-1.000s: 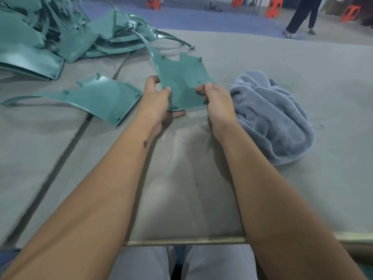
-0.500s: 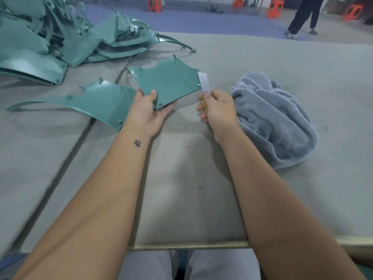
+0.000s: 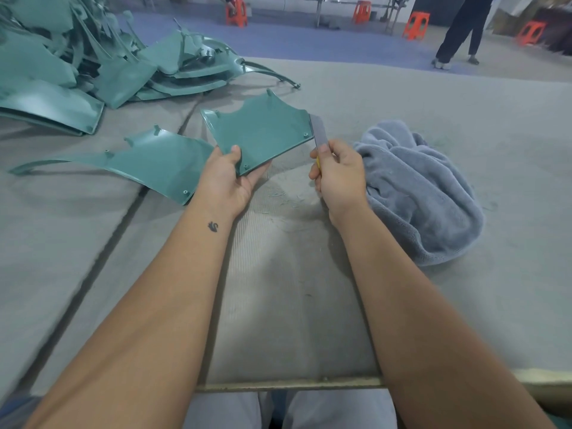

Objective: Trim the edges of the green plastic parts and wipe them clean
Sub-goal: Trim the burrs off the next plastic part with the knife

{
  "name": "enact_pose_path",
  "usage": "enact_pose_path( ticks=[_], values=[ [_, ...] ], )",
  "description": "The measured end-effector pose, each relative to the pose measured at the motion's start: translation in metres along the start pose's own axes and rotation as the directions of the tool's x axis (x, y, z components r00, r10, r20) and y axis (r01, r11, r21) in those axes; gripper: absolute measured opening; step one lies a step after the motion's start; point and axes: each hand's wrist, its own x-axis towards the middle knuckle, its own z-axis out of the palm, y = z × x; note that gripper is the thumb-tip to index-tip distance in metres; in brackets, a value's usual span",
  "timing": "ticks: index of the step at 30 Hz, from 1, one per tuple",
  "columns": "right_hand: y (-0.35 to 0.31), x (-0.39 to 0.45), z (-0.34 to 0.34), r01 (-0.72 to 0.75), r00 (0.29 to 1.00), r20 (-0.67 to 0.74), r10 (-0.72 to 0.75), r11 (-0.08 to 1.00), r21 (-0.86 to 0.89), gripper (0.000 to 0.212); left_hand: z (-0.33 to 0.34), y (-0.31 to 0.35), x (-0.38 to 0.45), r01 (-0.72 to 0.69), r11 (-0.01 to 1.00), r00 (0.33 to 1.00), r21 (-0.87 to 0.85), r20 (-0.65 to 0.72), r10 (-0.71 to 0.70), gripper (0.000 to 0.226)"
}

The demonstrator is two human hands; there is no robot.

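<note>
Blade [image 3: 318,131] now upright against flattened green part [image 3: 263,131].

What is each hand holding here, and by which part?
The left hand grips a green plastic part by its near corner, thumb on top. The right hand grips a blade tool by its lower end, blade against the part's right edge.

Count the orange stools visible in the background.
4. One far left by a crouching person, one at centre, one just left of the standing person's legs, one far right. More may be hidden outside the frame.
</note>
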Motion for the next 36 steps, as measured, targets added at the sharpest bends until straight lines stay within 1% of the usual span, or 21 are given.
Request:
enact_pose_path(
  ticks=[5, 11, 16, 18, 21, 22, 23, 24, 26, 27, 29, 31, 33, 34, 36],
  values=[
    [-0.002, -0.001, 0.0, 0.006, 1.0, 0.016, -0.006, 1.0, -0.016, 0.027, 0.0, 0.001, 0.0, -0.006, 1.0, 1.0, 0.002, -0.003, 0.006, 0.034],
    [0.001, -0.001, 0.001, 0.021, 0.999, 0.035, -0.02, 0.999, -0.031, 0.03, 0.0, 0.0, -0.002, -0.027, 1.0, 1.0, -0.009, 0.002, 0.027, 0.03],
    [0.003, 0.0, 0.0, 0.007, 0.997, 0.075, -0.006, 1.0, -0.018, 0.031, -0.001, 0.002, -0.003, -0.033, 0.998, 0.999, -0.048, -0.004, 0.033, 0.031],
    [0.004, 0.0, 0.0, 0.024, 0.992, 0.123, -0.019, 0.999, -0.038, 0.031, -0.001, 0.001, -0.003, -0.043, 0.998, 0.999, -0.05, -0.002, 0.043, 0.03],
    [0.005, -0.007, 0.007, 0.129, 0.952, 0.302, -0.057, 0.966, -0.224, 0.033, 0.0, -0.001, -0.004, -0.049, 0.998, 0.999, -0.039, 0.004, 0.049, 0.03],
    [0.005, -0.008, 0.009, 0.133, 0.946, 0.32, -0.059, 0.968, -0.214, 0.032, 0.0, -0.001, -0.004, -0.047, 0.998, 0.999, -0.046, 0.0, 0.047, 0.029],
    [0.004, -0.008, 0.008, 0.096, 0.952, 0.304, -0.047, 0.984, -0.15, 0.031, 0.0, 0.0, -0.003, -0.042, 0.997, 0.999, -0.065, -0.009, 0.042, 0.028],
    [0.001, -0.008, 0.005, 0.049, 0.963, 0.267, -0.034, 0.998, -0.049, 0.03, -0.001, 0.0, -0.003, -0.034, 0.995, 0.999, -0.09, -0.017, 0.033, 0.028],
    [-0.003, -0.005, -0.003, -0.015, 0.98, 0.198, -0.016, 0.988, 0.151, 0.027, -0.002, 0.002, -0.002, -0.011, 0.992, 1.0, -0.126, -0.029, 0.007, 0.026],
    [-0.004, -0.003, -0.006, -0.027, 0.983, 0.182, -0.011, 0.979, 0.202, 0.026, -0.002, 0.002, -0.001, 0.001, 0.992, 0.999, -0.128, -0.038, -0.006, 0.025],
    [-0.004, -0.003, -0.007, -0.045, 0.98, 0.201, -0.003, 0.971, 0.234, 0.028, -0.002, 0.001, 0.0, 0.019, 0.996, 0.999, -0.088, -0.044, -0.023, 0.024],
    [-0.003, -0.002, -0.005, -0.091, 0.963, 0.267, 0.035, 0.976, 0.199, 0.041, -0.001, 0.0, -0.001, 0.018, 0.998, 0.999, -0.053, -0.027, -0.019, 0.023],
    [-0.002, 0.001, -0.003, -0.127, 0.941, 0.328, 0.084, 0.986, 0.111, 0.057, -0.001, 0.001, -0.002, 0.001, 1.0, 1.0, -0.031, 0.017, 0.0, 0.022],
    [-0.001, 0.001, -0.002, -0.121, 0.934, 0.346, 0.09, 0.99, 0.07, 0.059, -0.001, 0.001, -0.003, -0.008, 1.0, 0.999, -0.021, 0.047, 0.009, 0.023],
    [-0.001, 0.0, 0.0, -0.064, 0.93, 0.361, 0.066, 0.998, -0.015, 0.052, 0.0, 0.002, -0.006, -0.009, 1.0, 0.995, -0.005, 0.097, 0.01, 0.024]
  ],
)
